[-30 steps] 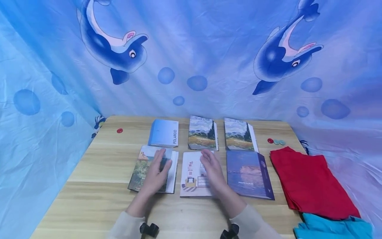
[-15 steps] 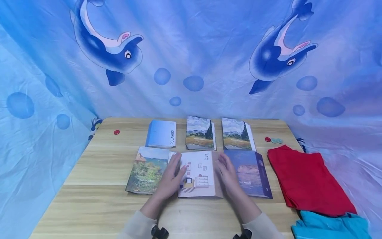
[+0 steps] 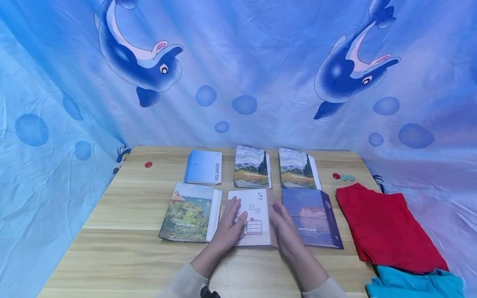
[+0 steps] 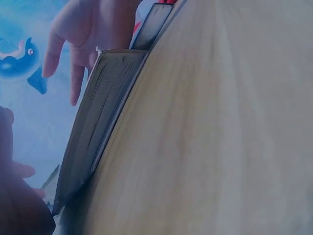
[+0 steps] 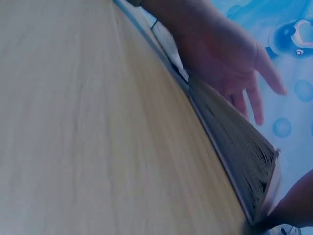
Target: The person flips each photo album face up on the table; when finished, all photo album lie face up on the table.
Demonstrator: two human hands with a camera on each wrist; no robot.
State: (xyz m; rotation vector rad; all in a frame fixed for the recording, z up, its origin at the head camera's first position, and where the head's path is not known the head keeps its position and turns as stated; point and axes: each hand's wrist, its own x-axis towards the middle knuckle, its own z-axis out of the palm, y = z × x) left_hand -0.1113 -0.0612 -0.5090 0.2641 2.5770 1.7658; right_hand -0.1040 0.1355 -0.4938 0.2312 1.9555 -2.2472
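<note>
The left hand (image 3: 232,225) is laid flat, fingers straight, on the cover of the white photo album (image 3: 254,215); nothing is gripped. The right hand (image 3: 286,225) is set with straight fingers against that album's right edge, between it and the dark blue album (image 3: 311,217); its grip is likewise loose and empty. In the wrist views the album's page edges (image 4: 93,132) are seen from the side, resting on the bench (image 3: 123,248). The white album lies in the middle of the near row.

Six albums are counted on the bench, in two rows of three. In the near row a garden-painting album (image 3: 190,212) is placed left of the white one. In the far row a Polaroid album (image 3: 204,167) and two landscape albums (image 3: 251,166) (image 3: 297,168) are lined up.

At the right one red cloth (image 3: 387,227) and one teal cloth (image 3: 413,283) are laid. One red counter (image 3: 148,164) is seen far left; three small counters (image 3: 344,176) are grouped far right.
</note>
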